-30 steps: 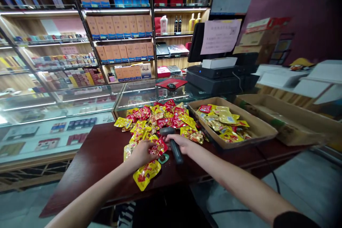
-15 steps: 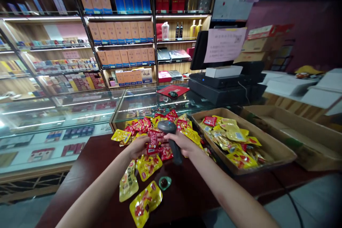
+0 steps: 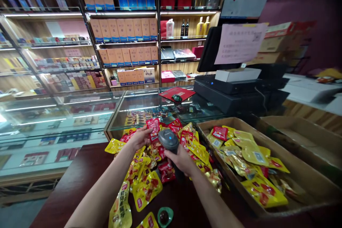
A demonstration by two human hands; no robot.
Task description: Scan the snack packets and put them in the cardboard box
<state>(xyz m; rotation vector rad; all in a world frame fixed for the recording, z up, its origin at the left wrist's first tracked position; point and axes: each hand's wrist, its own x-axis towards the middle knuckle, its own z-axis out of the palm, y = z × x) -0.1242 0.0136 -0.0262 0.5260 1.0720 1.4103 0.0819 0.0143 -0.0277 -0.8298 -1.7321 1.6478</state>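
The left hand [image 3: 137,139] pinches a red foil snack packet [image 3: 153,128] upright, while the right hand [image 3: 181,160] closes around a black handheld barcode scanner [image 3: 168,140]. Many yellow-and-red foil packets [image 3: 146,190] lie heaped on the dark wooden surface [image 3: 72,181] at bottom centre; others already sit in the brown cardboard tray [image 3: 213,124] at lower right.

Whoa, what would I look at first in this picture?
The big heap of shiny yellow and red snack packets on the dark wooden counter catches your eye first. Above it, the left hand holds up a red packet, and the right hand grips a handheld barcode scanner. On the right, a cardboard tray holds more packets.
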